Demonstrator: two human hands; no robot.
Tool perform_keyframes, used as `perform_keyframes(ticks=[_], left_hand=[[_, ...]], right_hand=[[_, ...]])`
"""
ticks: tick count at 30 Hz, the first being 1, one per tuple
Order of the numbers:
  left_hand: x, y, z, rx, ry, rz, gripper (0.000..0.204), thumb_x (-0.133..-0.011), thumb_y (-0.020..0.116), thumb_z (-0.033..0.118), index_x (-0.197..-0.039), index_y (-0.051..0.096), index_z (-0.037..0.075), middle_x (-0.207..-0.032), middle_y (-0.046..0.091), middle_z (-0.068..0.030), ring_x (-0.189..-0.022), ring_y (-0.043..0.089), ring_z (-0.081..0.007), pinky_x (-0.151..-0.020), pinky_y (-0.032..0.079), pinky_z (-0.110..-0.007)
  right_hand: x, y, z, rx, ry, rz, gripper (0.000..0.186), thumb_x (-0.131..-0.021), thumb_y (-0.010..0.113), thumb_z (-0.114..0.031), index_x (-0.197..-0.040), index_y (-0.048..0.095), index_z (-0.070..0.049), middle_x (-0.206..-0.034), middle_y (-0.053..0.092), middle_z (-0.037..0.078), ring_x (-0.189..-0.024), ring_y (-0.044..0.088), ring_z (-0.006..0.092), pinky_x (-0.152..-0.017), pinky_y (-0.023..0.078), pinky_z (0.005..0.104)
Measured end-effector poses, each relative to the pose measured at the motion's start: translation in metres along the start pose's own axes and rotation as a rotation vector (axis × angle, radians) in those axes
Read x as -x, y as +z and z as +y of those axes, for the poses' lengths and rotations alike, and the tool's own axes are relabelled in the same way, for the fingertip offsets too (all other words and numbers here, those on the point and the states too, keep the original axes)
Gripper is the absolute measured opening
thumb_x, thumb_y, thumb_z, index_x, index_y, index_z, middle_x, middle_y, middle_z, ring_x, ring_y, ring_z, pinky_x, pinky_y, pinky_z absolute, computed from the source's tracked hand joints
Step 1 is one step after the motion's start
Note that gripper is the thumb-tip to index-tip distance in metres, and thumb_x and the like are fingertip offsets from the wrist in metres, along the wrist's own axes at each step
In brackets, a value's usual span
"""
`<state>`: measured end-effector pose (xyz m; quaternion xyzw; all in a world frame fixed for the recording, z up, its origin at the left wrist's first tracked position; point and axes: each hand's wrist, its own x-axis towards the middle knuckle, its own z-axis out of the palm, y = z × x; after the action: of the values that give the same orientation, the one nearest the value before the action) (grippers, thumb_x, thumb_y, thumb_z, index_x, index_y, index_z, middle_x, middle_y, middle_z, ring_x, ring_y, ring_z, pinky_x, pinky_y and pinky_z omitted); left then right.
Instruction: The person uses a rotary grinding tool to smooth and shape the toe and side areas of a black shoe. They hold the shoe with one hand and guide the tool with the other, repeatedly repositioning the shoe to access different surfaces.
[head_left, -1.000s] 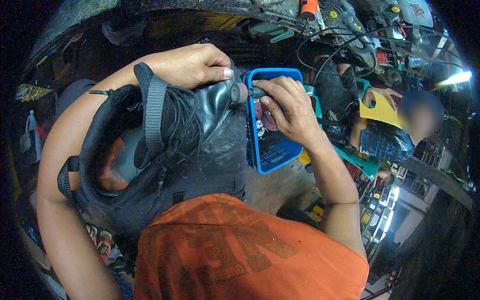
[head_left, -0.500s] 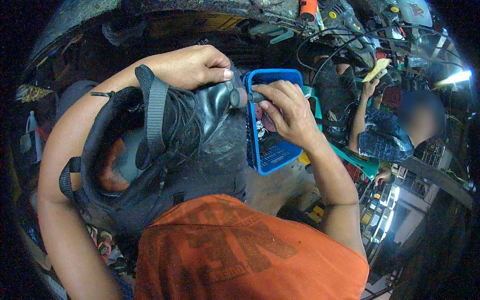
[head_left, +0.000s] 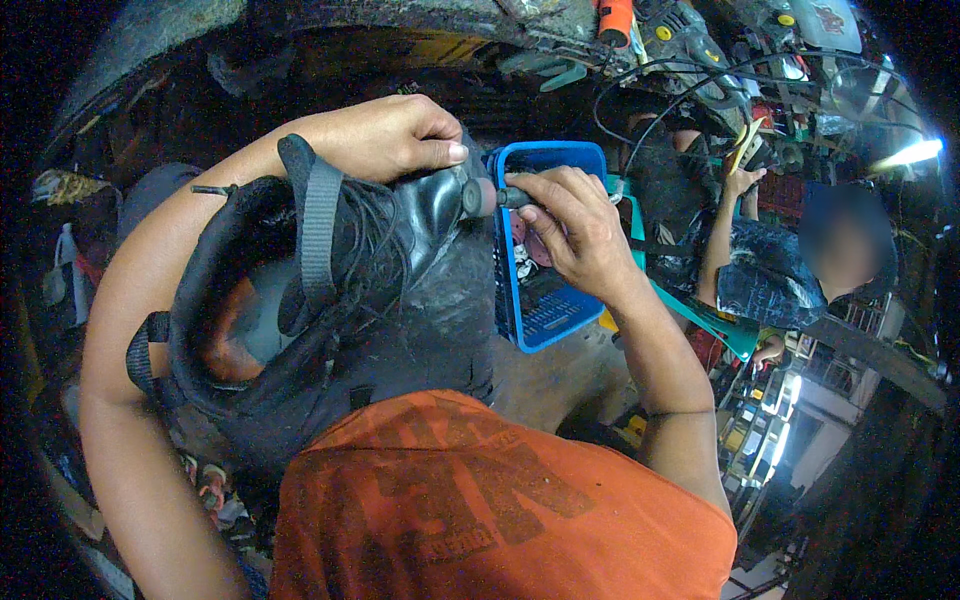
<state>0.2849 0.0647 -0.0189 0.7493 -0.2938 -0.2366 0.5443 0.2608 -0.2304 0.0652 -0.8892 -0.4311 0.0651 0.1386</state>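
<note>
A large black lace-up boot lies across my lap, toe pointing right, its opening and worn insole facing me. My left arm wraps round its far side, and my left hand clasps the front of the boot, thumb near the shiny toe; its other fingers are partly hidden. My right hand pinches a dark hand-held rotary tool. At the tool's tip, a small reddish-grey abrasive wheel sits at the edge of the toe; whether it touches cannot be told.
A blue plastic basket with small items stands under my right hand. To the right, another person's raised hand holds a thin yellowish piece. Dark cables loop at the back right, near an orange tool body. Green stool parts stand beyond the basket.
Both my hands keep almost the same place on the boot and tool; the boot has shifted very slightly. The other person's yellowish piece has turned more edge-on.
</note>
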Motion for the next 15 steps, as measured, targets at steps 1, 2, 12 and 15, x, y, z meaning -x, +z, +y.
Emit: perform_keyframes(ticks=[1, 2, 12, 15], left_hand=[[-0.0005, 0.0010, -0.0006, 0.009, 0.008, 0.002, 0.043, -0.110, 0.059, 0.038, -0.100, 0.072, -0.002, -0.080, 0.071, -0.0152, -0.074, 0.065, -0.0231, -0.072, 0.052, -0.044], [-0.0009, 0.0018, -0.0010, 0.018, 0.015, 0.004, 0.043, -0.110, 0.059, 0.038, -0.099, 0.072, -0.002, -0.079, 0.070, -0.0150, -0.074, 0.065, -0.0228, -0.072, 0.051, -0.044], [-0.0003, -0.0008, 0.0004, 0.021, -0.015, -0.029, 0.043, -0.112, 0.056, 0.038, -0.095, 0.065, -0.001, -0.077, 0.060, -0.0054, -0.076, 0.054, -0.0149, -0.071, 0.048, -0.040], [-0.0011, -0.0021, 0.0005, 0.032, -0.007, -0.033, 0.043, -0.112, 0.057, 0.038, -0.094, 0.065, -0.001, -0.077, 0.060, -0.0052, -0.075, 0.054, -0.0147, -0.070, 0.047, -0.040]], right_hand=[[-0.0003, 0.0009, -0.0001, -0.006, -0.010, 0.015, 0.033, -0.097, 0.074, -0.020, -0.129, 0.072, -0.012, -0.099, 0.065, 0.009, -0.095, 0.062, 0.0316, -0.081, 0.047, 0.0440], [-0.0007, 0.0020, -0.0002, -0.017, -0.017, 0.027, 0.033, -0.097, 0.074, -0.020, -0.129, 0.072, -0.012, -0.099, 0.064, 0.009, -0.094, 0.062, 0.0317, -0.081, 0.047, 0.0440], [0.0034, 0.0009, -0.0047, -0.040, -0.004, 0.007, 0.032, -0.097, 0.073, -0.019, -0.129, 0.072, -0.011, -0.100, 0.065, 0.010, -0.096, 0.063, 0.0330, -0.083, 0.048, 0.0448], [0.0035, -0.0017, -0.0027, -0.071, -0.001, 0.009, 0.032, -0.098, 0.073, -0.020, -0.129, 0.072, -0.011, -0.102, 0.066, 0.011, -0.097, 0.063, 0.0334, -0.083, 0.049, 0.0446]])
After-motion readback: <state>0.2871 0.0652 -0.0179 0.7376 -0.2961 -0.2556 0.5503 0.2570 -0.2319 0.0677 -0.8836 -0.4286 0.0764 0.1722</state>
